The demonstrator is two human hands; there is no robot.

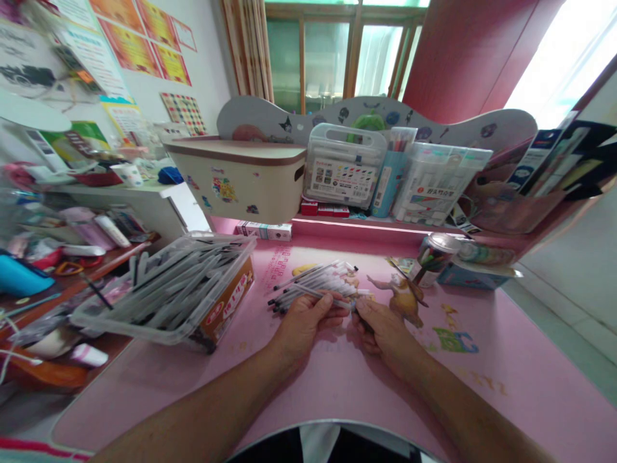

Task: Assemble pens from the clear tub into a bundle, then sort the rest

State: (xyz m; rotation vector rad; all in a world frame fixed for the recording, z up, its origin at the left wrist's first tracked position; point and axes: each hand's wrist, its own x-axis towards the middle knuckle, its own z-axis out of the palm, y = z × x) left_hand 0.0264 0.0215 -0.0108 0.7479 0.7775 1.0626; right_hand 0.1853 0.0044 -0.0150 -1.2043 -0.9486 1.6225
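Note:
A slim pen (340,302) with a pale, see-through barrel spans the gap between my two hands over the pink desk. My left hand (308,316) is closed, pinching the barrel between thumb and fingers. At the pen's other end my right hand (378,325) is closed, thumb and forefinger on the end; something dark shows under those fingers, but its kind is hidden. Just beyond my left hand lies a loose pile of thin pens (315,278), pale with dark ends. To the left stands a clear plastic bin (180,333) full of grey, translucent pen parts.
A lidded cream box (250,186), a clear marker case (344,167) and another pen case (438,186) line the shelf behind. A can of pens (431,260) stands at the back right of the pink desk (457,392). Clutter fills a side table at left.

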